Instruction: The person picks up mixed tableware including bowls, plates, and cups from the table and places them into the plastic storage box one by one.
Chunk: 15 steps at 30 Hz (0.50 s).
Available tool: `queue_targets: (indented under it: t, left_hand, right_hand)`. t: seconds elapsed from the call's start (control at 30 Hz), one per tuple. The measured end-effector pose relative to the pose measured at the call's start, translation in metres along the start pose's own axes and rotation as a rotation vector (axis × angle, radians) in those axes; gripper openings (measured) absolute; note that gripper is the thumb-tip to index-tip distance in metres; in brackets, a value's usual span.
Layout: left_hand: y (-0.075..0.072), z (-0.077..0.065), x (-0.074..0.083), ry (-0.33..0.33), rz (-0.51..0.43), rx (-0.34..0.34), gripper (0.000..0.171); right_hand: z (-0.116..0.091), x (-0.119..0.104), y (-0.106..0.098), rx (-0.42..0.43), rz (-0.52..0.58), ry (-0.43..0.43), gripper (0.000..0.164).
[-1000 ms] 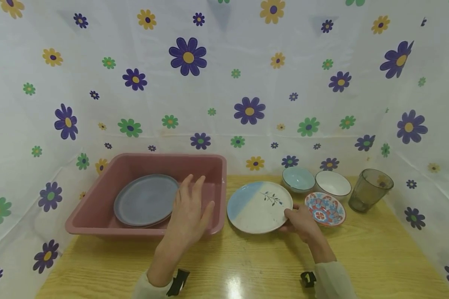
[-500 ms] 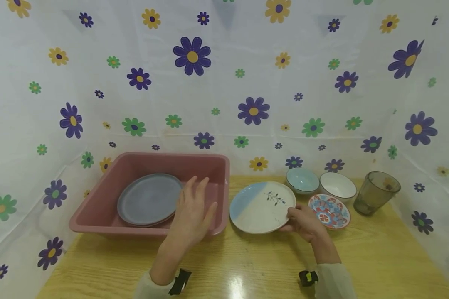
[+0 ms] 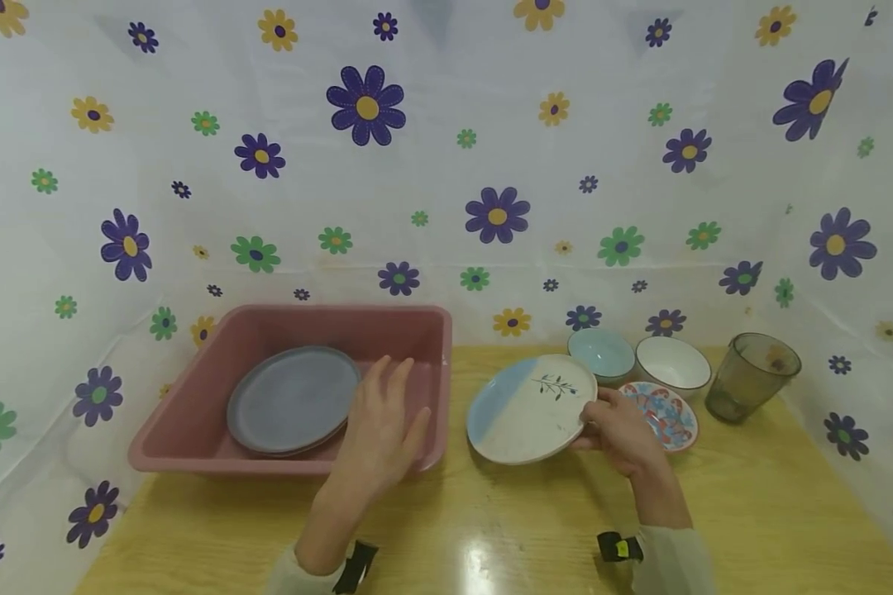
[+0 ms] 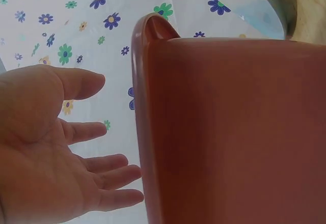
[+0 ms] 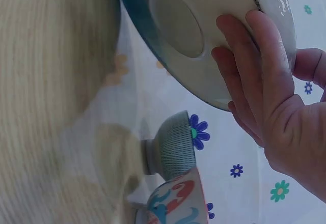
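Observation:
My right hand [image 3: 621, 430] grips the right edge of a blue and white plate [image 3: 528, 421] with a printed sprig. The thumb lies on top; in the right wrist view the fingers [image 5: 249, 61] spread under its base. The plate is tilted and off the table, its right side higher. My left hand [image 3: 375, 430] hovers over the near right part of a pink basin [image 3: 446, 397], fingers extended and holding nothing. Inside the basin lies a grey-blue plate [image 3: 293, 401], with another rim just showing beneath it. The left wrist view shows the left hand's palm [image 4: 46, 158] beside the basin wall.
Right of the held plate stand a light blue bowl [image 3: 601, 355], a white bowl [image 3: 673, 364] and a red and blue patterned bowl [image 3: 670, 417]. A tinted glass pitcher [image 3: 752, 376] stands at the far right. A flowered curtain [image 3: 432, 165] hangs behind the wooden table [image 3: 536, 529].
The right hand has moved slightly right and up, tilting the plate and raising its right side over the patterned bowl's edge. The left hand holds nearly the same place. The head view shifted a little.

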<state>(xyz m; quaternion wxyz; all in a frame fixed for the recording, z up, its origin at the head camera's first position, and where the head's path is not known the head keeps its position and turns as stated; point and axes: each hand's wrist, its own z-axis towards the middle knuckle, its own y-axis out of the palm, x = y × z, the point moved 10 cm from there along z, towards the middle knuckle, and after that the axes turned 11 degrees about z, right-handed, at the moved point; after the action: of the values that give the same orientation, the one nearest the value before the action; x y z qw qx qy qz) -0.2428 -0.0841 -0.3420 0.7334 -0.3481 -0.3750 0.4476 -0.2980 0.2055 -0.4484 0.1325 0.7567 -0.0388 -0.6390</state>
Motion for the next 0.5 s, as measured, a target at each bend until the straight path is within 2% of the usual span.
queue_targets:
  t: [0.27,0.5]
  left_hand:
    - [0.000,-0.002,-0.004,-0.010,-0.004,0.012,0.062]
    - [0.002,-0.001,-0.001,0.003,-0.003,0.006,0.062]
  right_hand:
    - [-0.010,-0.016,-0.003,0.006,0.006,-0.036,0.065]
    - [-0.019,-0.028,-0.014,0.042,0.075,-0.047,0.065]
